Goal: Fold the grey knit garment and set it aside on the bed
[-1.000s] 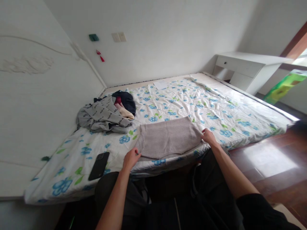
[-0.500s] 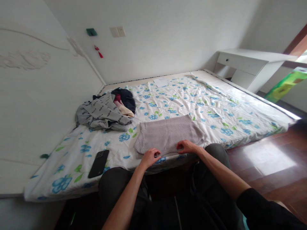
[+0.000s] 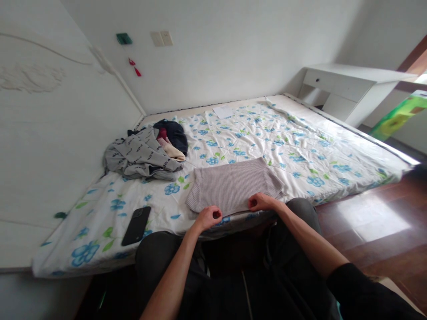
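Observation:
A folded, greyish-pink ribbed knit sweater (image 3: 233, 183) lies flat on the near edge of the bed, its sides tapering to slanted folds. My left hand (image 3: 207, 218) is at the left part of its near edge, fingers curled round to the thumb in a pinch. Farther right on that same edge, my right hand (image 3: 262, 202) is curled in a similar pinch. Both hands appear closed on the sweater's edge, though the fingertips are partly hidden.
A bed with a flowered sheet (image 3: 287, 166) spreads ahead. To the left are a black phone (image 3: 136, 226) and a heap of clothes with a grey printed garment (image 3: 138, 153). A paper (image 3: 223, 111) lies near the wall. Behind the bed's right side stands a white desk (image 3: 353, 86).
My fingers have curled in more tightly toward the thumbs at the sweater's near edge. The view has shifted slightly; the sweater lies as before.

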`<state>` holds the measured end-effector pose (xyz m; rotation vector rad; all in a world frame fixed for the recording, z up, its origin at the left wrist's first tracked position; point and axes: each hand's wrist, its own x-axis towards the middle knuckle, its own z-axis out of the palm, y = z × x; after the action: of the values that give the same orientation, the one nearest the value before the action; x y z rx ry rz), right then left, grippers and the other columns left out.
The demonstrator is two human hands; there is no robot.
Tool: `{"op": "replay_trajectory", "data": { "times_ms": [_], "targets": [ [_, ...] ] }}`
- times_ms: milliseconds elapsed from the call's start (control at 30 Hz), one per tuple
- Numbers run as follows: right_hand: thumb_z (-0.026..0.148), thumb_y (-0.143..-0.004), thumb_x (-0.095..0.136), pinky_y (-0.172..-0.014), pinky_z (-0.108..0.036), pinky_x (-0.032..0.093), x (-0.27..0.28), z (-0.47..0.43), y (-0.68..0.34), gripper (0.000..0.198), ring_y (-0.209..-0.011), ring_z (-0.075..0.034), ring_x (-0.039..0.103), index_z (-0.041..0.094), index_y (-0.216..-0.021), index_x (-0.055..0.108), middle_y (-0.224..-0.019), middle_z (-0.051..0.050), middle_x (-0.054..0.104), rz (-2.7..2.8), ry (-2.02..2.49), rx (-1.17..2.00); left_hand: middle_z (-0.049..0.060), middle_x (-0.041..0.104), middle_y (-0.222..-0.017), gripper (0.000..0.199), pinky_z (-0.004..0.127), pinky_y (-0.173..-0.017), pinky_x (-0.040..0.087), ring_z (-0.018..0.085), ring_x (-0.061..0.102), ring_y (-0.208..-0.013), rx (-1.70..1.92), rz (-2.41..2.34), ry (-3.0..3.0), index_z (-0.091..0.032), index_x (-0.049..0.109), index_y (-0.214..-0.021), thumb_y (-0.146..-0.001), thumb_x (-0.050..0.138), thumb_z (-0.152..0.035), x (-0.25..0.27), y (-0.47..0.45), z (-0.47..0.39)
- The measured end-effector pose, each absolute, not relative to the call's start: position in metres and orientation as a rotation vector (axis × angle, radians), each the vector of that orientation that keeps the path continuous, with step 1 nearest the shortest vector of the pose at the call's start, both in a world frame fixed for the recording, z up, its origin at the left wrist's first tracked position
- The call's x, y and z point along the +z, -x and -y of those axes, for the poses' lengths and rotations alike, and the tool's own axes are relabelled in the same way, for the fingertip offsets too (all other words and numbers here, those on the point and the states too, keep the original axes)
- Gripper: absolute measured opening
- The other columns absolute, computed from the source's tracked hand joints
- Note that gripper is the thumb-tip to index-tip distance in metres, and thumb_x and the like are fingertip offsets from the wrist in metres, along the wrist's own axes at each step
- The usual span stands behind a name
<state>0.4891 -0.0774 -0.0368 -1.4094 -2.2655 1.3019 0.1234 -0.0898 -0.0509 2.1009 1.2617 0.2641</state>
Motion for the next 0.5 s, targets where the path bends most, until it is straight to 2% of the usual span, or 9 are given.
{"op": "replay_trajectory", "data": {
  "times_ms": [167,333,433,500],
  "targets": [
    [0.025,-0.081,0.085,-0.075,-0.024,0.048,-0.048,0.073,-0.491,0.014,-0.08,-0.018,0.072,0.02,-0.093,0.092,-0.086,-0.001,0.084,2.304,1.402,1.331,0.005,0.082,-0.097,0.014,0.03,-0.088,0.052,0.022,0.073,-0.094,0.186,-1.224,-2.13,-0.024,0.083,-0.088,-0.091,0.074,-0.034,-0.049,-0.123,0.089],
    [0.04,-0.098,0.077,-0.074,-0.025,0.047,-0.055,0.069,-0.494,0.026,-0.077,-0.018,0.07,0.02,-0.093,0.092,-0.083,-0.001,0.082,2.325,1.423,1.295,0.006,0.083,-0.097,0.022,0.031,-0.088,0.053,0.024,0.074,-0.095,0.178,-1.238,-2.03,-0.023,0.085,-0.088,-0.093,0.077,-0.044,-0.041,-0.124,0.089],
    [0.037,-0.101,0.075,-0.081,-0.026,0.051,-0.056,0.067,-0.505,0.024,-0.086,-0.02,0.074,0.02,-0.1,0.091,-0.092,-0.003,0.085,2.262,1.485,1.231,0.007,0.084,-0.1,0.025,0.033,-0.092,0.055,0.025,0.075,-0.095,0.267,-1.396,-1.979,-0.023,0.085,-0.091,-0.097,0.072,-0.043,-0.034,-0.113,0.085],
    [0.032,-0.1,0.076,-0.089,-0.027,0.055,-0.056,0.066,-0.521,0.02,-0.096,-0.023,0.078,0.02,-0.108,0.09,-0.102,-0.006,0.087,2.16,1.647,1.08,0.008,0.084,-0.109,0.022,0.034,-0.099,0.057,0.026,0.075,-0.101,0.403,-1.604,-1.955,-0.022,0.084,-0.1,-0.099,0.069,-0.039,-0.029,-0.098,0.079]
  ]
}}
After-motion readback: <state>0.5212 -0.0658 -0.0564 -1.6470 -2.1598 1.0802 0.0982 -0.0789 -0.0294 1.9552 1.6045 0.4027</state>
